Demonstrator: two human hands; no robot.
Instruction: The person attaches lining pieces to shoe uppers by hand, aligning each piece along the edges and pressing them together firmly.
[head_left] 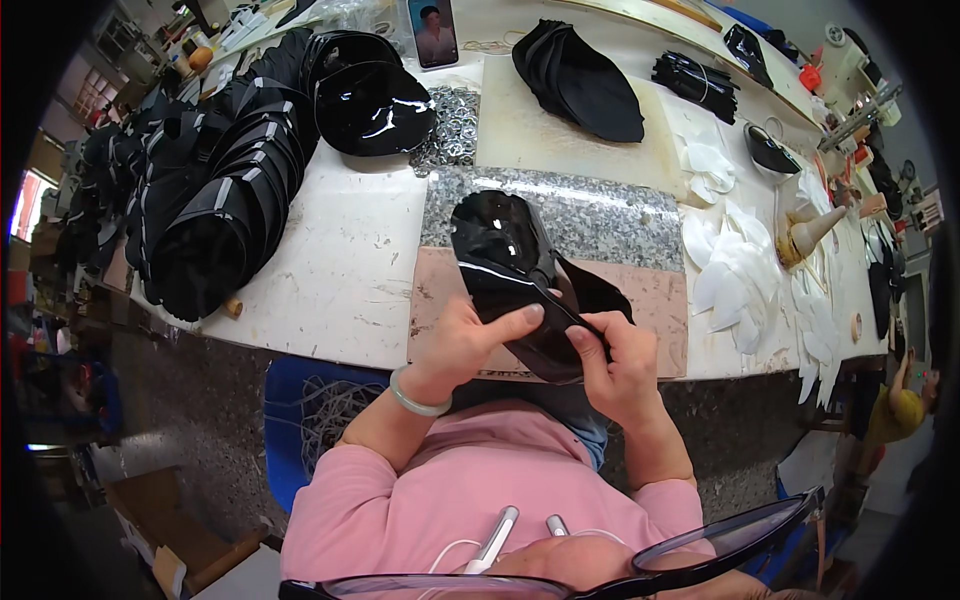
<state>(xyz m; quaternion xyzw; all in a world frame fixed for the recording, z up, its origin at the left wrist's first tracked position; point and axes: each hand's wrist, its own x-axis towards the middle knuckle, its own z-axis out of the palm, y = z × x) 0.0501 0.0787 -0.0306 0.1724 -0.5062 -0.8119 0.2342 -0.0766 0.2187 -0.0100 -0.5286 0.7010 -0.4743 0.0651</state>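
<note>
Both hands grip a glossy black shoe upper (515,290) just over the near edge of the table. My left hand (470,345), with a pale bangle at its wrist, pinches the left side with the thumb on top. My right hand (615,355) has its fingers curled round the right edge, thumb pressed against the near part. The rounded shiny end points away from me and its dark opening faces right. Fingers under the piece are hidden. Beneath it lie a pinkish board (435,290) and a grey speckled slab (620,215).
Stacked black uppers (230,200) fill the left side. Metal rings (455,125) lie beyond the slab, near flat black pieces (580,80) and a phone (433,35). White cut pieces (735,275), a conical brush-like tool (810,235) and a bundle of black strips (697,85) are on the right.
</note>
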